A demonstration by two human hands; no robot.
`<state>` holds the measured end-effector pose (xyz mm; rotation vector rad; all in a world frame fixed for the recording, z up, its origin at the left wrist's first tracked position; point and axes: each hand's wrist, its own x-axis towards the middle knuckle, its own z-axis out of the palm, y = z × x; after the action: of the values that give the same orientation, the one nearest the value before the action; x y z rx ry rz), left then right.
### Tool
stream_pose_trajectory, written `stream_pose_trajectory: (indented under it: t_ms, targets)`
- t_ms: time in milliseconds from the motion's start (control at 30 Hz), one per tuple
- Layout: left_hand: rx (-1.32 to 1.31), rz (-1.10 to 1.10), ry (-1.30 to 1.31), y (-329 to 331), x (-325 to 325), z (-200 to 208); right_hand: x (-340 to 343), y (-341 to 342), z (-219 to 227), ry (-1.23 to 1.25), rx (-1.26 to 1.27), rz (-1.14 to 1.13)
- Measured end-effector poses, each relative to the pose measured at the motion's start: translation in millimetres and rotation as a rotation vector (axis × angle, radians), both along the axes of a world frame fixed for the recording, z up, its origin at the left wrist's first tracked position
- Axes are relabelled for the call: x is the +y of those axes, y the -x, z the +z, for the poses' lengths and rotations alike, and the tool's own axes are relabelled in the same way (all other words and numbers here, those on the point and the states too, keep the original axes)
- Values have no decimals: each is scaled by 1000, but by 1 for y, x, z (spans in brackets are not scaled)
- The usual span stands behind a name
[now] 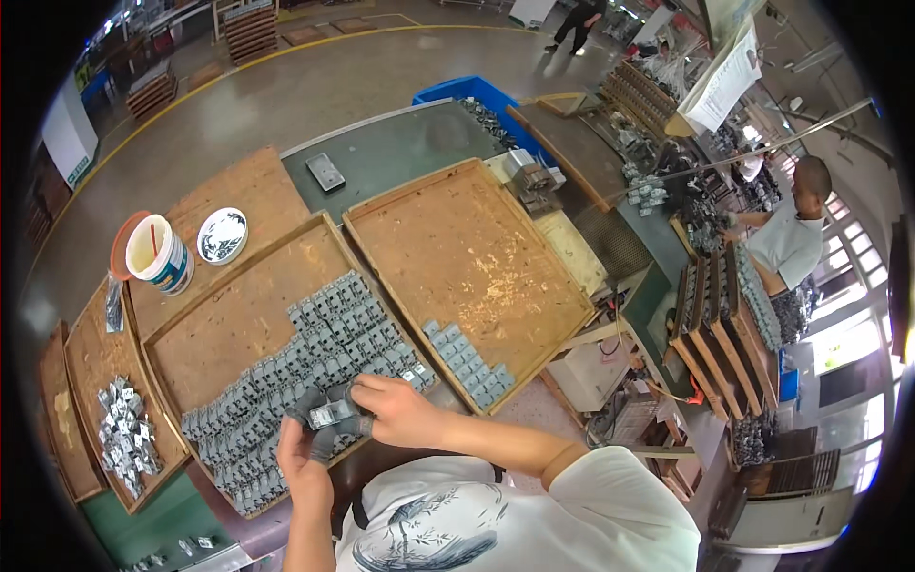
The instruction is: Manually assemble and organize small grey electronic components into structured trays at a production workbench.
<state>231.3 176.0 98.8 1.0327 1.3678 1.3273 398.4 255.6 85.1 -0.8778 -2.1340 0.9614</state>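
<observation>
Over the near edge of a wooden tray (286,246), both my hands come together around a small grey metal part (331,414) with a pale, shiny face. My left hand (303,456) grips it from below left, its fingers closed and partly wrapped in dark grey coverings. From the right, my right hand (393,408) pinches the same part, its fingertips also covered in dark grey. Rows of similar grey metal parts (276,386) fill the tray's near half, just beyond and beside my hands. The part's underside is hidden by my fingers.
To the right lies a second wooden tray (457,248) with a block of grey pieces (469,365). A white bucket (157,253) and a round lid (222,235) stand far left. Loose parts (127,429) are heaped at left. A co-worker (789,234) handles parts at right.
</observation>
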Motion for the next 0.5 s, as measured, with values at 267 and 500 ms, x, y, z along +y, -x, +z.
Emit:
stream_pose_trajectory:
  t_ms: [267,500]
  targets:
    - [474,-98,8,-23,25,10,18,-9,7,-349,-188,-120]
    - [707,56,-273,-11,27,-18,17,-1,33,132,-143,-18]
